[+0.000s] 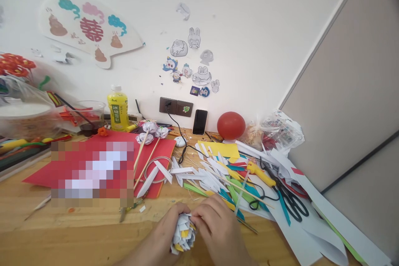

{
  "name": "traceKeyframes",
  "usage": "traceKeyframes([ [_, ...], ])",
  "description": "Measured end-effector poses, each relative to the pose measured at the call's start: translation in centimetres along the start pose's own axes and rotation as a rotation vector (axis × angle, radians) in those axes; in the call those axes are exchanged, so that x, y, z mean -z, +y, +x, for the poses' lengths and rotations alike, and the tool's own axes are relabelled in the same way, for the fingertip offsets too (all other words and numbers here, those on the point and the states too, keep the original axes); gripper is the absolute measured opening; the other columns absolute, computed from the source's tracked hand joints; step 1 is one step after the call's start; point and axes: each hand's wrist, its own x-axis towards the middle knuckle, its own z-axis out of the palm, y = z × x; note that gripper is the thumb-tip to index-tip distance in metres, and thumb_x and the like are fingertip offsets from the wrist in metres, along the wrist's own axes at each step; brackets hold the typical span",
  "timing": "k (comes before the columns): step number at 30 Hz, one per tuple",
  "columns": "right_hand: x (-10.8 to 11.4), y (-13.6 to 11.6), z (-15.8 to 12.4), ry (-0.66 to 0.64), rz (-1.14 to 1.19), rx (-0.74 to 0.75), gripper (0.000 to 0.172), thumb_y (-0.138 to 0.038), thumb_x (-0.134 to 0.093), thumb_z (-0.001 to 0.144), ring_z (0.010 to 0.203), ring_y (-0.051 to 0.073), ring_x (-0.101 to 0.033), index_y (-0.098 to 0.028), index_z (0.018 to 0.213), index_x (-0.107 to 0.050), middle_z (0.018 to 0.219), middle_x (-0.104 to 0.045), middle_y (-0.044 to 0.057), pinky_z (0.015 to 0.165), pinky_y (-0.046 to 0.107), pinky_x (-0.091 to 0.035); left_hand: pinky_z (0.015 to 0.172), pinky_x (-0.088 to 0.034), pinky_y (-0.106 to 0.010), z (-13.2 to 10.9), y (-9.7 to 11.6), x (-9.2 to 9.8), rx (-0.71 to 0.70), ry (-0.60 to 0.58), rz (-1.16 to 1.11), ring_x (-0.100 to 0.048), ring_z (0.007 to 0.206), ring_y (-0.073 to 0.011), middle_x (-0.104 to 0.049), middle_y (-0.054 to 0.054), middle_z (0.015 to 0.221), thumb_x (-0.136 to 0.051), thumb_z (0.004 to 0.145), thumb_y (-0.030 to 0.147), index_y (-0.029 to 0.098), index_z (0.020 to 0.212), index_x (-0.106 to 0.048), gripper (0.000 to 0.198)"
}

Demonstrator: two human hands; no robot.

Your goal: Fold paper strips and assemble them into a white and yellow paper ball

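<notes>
Low in the head view, above the wooden table, I hold a rounded cluster of folded white and yellow paper pieces (184, 232). My left hand (168, 226) is wrapped round its left side. My right hand (213, 224) pinches at the cluster's upper right edge, thumb and forefinger pressed together; any small piece between them is hidden. Just beyond my hands lies a spread of folded white paper strips (210, 174), mixed with blue, green and yellow ones.
A yellow glue gun (261, 173) and black scissors (294, 201) lie right. Red paper sheets (156, 147) bear paper flowers on sticks (146, 137). Behind stand a yellow drink bottle (117, 110), a phone (200, 122) and a red balloon (231, 125). A cord (177, 122) runs from the wall socket.
</notes>
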Motion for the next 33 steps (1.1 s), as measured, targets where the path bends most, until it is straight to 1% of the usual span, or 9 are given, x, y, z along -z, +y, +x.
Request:
traceKeyframes([
  [4, 0.0, 0.0, 0.1, -0.048, -0.027, 0.036, 0.023, -0.018, -0.039, 0.088, 0.062, 0.014, -0.048, -0.017, 0.070, -0.053, 0.066, -0.056, 0.002, 0.052, 0.025, -0.037, 0.067, -0.045, -0.021, -0.2, -0.3, -0.1, -0.001, 0.007, 0.001, -0.058, 0.076, -0.0141, -0.058, 0.002, 0.085, -0.042, 0.058, -0.001, 0.023, 0.097, -0.042, 0.045],
  [9, -0.1, 0.1, 0.2, -0.103, -0.113, 0.069, 0.026, -0.016, -0.037, 0.088, 0.061, 0.015, -0.046, -0.017, 0.068, -0.053, 0.063, -0.056, 0.003, 0.051, 0.026, -0.036, 0.069, -0.045, -0.021, -0.2, -0.6, -0.4, -0.004, 0.025, 0.001, -0.058, 0.080, -0.0146, -0.059, 0.001, 0.089, -0.042, 0.057, -0.001, 0.023, 0.099, -0.041, 0.049],
  [12, 0.1, 0.1, 0.3, -0.097, -0.138, 0.084, 0.024, -0.016, -0.037, 0.088, 0.063, 0.016, -0.047, -0.017, 0.070, -0.053, 0.066, -0.057, 0.003, 0.053, 0.027, -0.036, 0.069, -0.046, -0.021, -0.2, -0.4, -0.4, 0.006, 0.042, 0.008, -0.058, 0.080, -0.0146, -0.059, 0.001, 0.089, -0.043, 0.058, 0.000, 0.023, 0.099, -0.041, 0.047],
  [16, 0.5, -0.1, 0.5, -0.074, -0.163, 0.072, 0.023, -0.019, -0.039, 0.087, 0.062, 0.016, -0.047, -0.017, 0.068, -0.052, 0.066, -0.056, 0.003, 0.053, 0.028, -0.036, 0.064, -0.046, -0.020, -0.3, -0.1, -0.1, 0.013, 0.030, 0.021, -0.058, 0.073, -0.0140, -0.059, 0.002, 0.083, -0.044, 0.059, 0.001, 0.023, 0.095, -0.043, 0.043],
  [20, 0.0, 0.0, 0.2, -0.082, -0.188, 0.110, 0.025, -0.017, -0.036, 0.088, 0.061, 0.015, -0.046, -0.016, 0.067, -0.051, 0.065, -0.055, 0.003, 0.052, 0.027, -0.035, 0.065, -0.046, -0.021, -0.2, 0.2, 0.1, 0.017, 0.017, 0.013, -0.058, 0.074, -0.0139, -0.059, 0.002, 0.084, -0.043, 0.059, 0.001, 0.022, 0.094, -0.044, 0.041],
  [23, -0.5, 0.3, 0.0, -0.084, -0.260, 0.141, 0.027, -0.014, -0.035, 0.087, 0.060, 0.015, -0.045, -0.016, 0.066, -0.051, 0.063, -0.054, 0.002, 0.052, 0.027, -0.034, 0.066, -0.045, -0.021, -0.1, 0.3, 0.2, 0.024, 0.025, 0.010, -0.058, 0.076, -0.0143, -0.060, 0.001, 0.086, -0.043, 0.058, 0.000, 0.022, 0.095, -0.044, 0.043],
  [25, -0.4, 0.3, 0.1, -0.090, -0.293, 0.151, 0.027, -0.013, -0.035, 0.087, 0.060, 0.015, -0.045, -0.017, 0.067, -0.052, 0.062, -0.053, 0.002, 0.053, 0.027, -0.035, 0.066, -0.045, -0.021, -0.1, 0.3, 0.1, 0.027, 0.031, 0.008, -0.058, 0.076, -0.0145, -0.060, 0.001, 0.086, -0.043, 0.059, 0.000, 0.022, 0.096, -0.043, 0.043],
  [30, 0.6, -0.1, 0.6, -0.117, -0.231, 0.112, 0.025, -0.020, -0.037, 0.088, 0.064, 0.016, -0.047, -0.017, 0.069, -0.052, 0.068, -0.056, 0.003, 0.054, 0.028, -0.037, 0.064, -0.045, -0.022, -0.2, 0.3, 0.0, 0.014, 0.029, 0.015, -0.058, 0.073, -0.0145, -0.059, 0.001, 0.083, -0.043, 0.058, 0.000, 0.022, 0.093, -0.044, 0.042],
  [33, 0.4, 0.1, 0.4, -0.142, -0.241, 0.111, 0.025, -0.017, -0.037, 0.088, 0.064, 0.016, -0.047, -0.018, 0.068, -0.052, 0.066, -0.055, 0.003, 0.054, 0.028, -0.037, 0.065, -0.045, -0.021, -0.2, 0.2, -0.1, -0.006, 0.018, 0.006, -0.058, 0.074, -0.0142, -0.059, 0.002, 0.084, -0.042, 0.057, -0.001, 0.023, 0.094, -0.043, 0.043],
])
